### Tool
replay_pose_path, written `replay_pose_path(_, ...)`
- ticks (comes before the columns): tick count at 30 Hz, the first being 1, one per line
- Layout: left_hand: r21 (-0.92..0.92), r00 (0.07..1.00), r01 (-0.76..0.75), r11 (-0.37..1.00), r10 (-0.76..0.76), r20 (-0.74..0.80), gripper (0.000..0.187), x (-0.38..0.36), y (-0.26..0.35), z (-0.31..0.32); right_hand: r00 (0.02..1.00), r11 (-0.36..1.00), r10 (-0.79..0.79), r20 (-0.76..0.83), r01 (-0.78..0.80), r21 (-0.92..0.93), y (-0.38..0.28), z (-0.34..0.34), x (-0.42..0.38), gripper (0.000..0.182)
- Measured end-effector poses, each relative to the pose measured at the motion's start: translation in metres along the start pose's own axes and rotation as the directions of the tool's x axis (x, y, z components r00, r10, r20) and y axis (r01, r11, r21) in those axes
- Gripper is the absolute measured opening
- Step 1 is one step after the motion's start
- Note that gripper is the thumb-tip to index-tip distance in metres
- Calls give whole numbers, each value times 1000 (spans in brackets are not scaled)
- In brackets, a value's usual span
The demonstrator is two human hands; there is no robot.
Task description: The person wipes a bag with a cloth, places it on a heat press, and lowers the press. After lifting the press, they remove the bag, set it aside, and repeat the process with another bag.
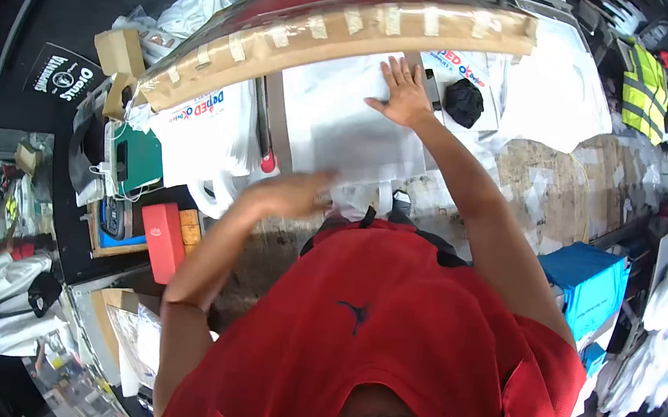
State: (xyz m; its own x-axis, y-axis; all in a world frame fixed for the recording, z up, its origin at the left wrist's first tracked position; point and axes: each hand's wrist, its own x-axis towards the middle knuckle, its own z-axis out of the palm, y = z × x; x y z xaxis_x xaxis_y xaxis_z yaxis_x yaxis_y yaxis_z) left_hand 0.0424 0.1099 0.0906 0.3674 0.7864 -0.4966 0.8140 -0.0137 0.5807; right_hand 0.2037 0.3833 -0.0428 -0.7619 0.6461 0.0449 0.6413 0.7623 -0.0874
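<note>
My right hand [403, 94] lies flat with its fingers spread on a white sheet [336, 114], near its upper right part. It holds nothing. My left hand [298, 195] is smeared by motion over the sheet's lower left edge, and its fingers cannot be made out. Just right of my right hand are a dark flat item [432, 90] and a crumpled black bundle [464, 102], resting on a white printed package. Left of the sheet runs a long dark bar with a red end [268, 161], beside a stack of white printed bags [198, 131].
A cardboard edge with tape pieces [313, 29] overhangs the table's far side. On the left are a green item [139, 160] and a red box [161, 240]. A blue box [585, 286] stands at right, below the worn wooden surface [535, 182]. A yellow vest [645, 94] hangs far right.
</note>
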Motion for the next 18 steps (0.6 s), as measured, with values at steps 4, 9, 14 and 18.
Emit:
replay_pose_path(4, -2, 771, -611, 791, 595, -227, 57, -84, 172, -154, 997, 999, 5, -79, -2, 34, -25, -35, -17, 92)
replay_pose_path(9, 747, 220, 167, 644, 714, -665, 42, -153, 169, -383, 958, 798, 19, -286, 158, 581, -61, 10, -79, 26)
replay_pose_path(14, 828, 85, 177, 533, 829, -552, 41, -94, 176, -611, 994, 810, -108, -13, 96, 578, -63, 5, -166, 29)
replay_pose_path(18, 605, 93, 337, 721, 614, -783, 53, -63, 240, -507, 989, 788, -81, 125, -14, 616, -61, 11, -212, 38)
